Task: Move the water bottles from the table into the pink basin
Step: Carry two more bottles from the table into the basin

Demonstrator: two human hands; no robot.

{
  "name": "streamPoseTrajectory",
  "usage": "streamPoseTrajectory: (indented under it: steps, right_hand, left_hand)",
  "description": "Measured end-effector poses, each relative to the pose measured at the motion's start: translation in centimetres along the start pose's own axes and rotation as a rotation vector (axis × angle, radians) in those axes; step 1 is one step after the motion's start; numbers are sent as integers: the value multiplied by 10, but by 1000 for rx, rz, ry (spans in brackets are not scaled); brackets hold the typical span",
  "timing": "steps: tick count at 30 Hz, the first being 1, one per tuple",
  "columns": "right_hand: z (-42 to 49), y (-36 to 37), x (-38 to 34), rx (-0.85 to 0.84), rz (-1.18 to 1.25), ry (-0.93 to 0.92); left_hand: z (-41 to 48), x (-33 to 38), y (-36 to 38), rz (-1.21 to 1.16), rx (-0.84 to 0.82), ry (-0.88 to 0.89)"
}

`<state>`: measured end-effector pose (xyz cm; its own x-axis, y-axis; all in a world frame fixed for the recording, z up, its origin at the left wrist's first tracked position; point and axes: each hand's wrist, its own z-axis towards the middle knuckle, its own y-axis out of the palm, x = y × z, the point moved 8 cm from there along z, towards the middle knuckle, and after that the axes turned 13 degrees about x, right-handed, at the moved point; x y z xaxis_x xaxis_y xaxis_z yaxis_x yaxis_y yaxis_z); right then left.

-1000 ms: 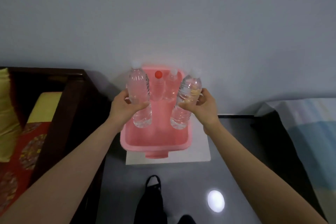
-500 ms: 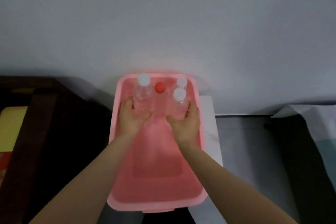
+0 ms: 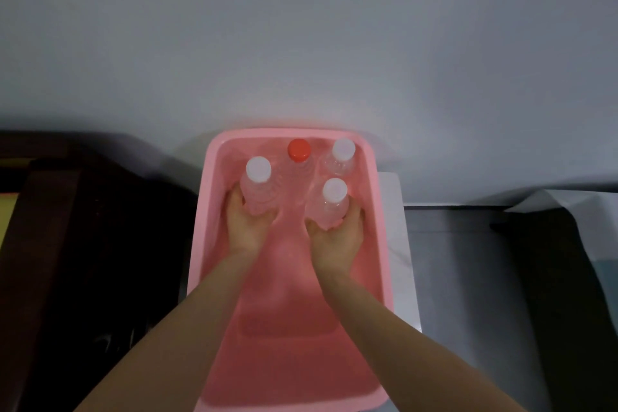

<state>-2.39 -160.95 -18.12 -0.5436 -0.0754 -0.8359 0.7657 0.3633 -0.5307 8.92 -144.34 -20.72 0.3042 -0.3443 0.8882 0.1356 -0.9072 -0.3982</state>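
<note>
Against the grey wall (image 3: 301, 27), seen from the head camera, sits the pink basin (image 3: 378, 227), resting on a small white table (image 3: 399, 237) whose top shows only along the basin's right side. Four clear bottles stand upright inside the basin, all in its far half.

At the basin's far wall, near the middle, stands a red-capped bottle (image 3: 298, 154). Beside it, in the basin's far right corner, stands a white-capped bottle (image 3: 341, 157). Neither is touched by a hand.

Toward the basin's left wall stands a second white-capped bottle, the left bottle (image 3: 259, 184). The left hand (image 3: 249, 227) is wrapped around its lower body, fingers curled closed on it. The bottle's base is hidden behind the hand, so contact with the basin floor cannot be confirmed.

Toward the basin's right wall, just nearer than the far-corner bottle, stands the right bottle (image 3: 332, 202), also white-capped. The right hand (image 3: 337, 241) grips its lower body in a closed hold; its base is likewise hidden.

Both forearms reach in over the basin's near rim. The basin's near half holds nothing but its bare pink floor.

Left of the basin stands dark wooden furniture (image 3: 83, 244). Right of the basin lies grey floor (image 3: 468, 278), with dark cloth (image 3: 561, 278) beyond it.
</note>
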Motion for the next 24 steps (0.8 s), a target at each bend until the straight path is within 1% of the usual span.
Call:
streamPoseTrajectory:
  steps: [3, 8, 10, 14, 17, 19, 24]
  right_hand:
    - [-1, 1, 0, -10, 8, -20]
    - [1, 2, 1, -64, -46, -73]
    - [2, 2, -3, -88, -63, -89]
    - [1, -3, -14, -133, -100, -143]
    - [-3, -10, -23, -187, -128, -180]
    - [-5, -18, -33, -209, -156, -244]
    - [-8, -34, -65, -200, -296, -459]
  left_hand:
    - [3, -1, 3, -10, 31, 0]
    - [8, -2, 4, 17, 74, 6]
    - [10, -1, 5, 4, 51, -29]
    - [17, 8, 3, 87, -8, 9]
    - [16, 19, -5, 82, -58, -19]
    - [14, 35, -14, 81, -84, 21]
    - [14, 81, -34, 141, -103, 214]
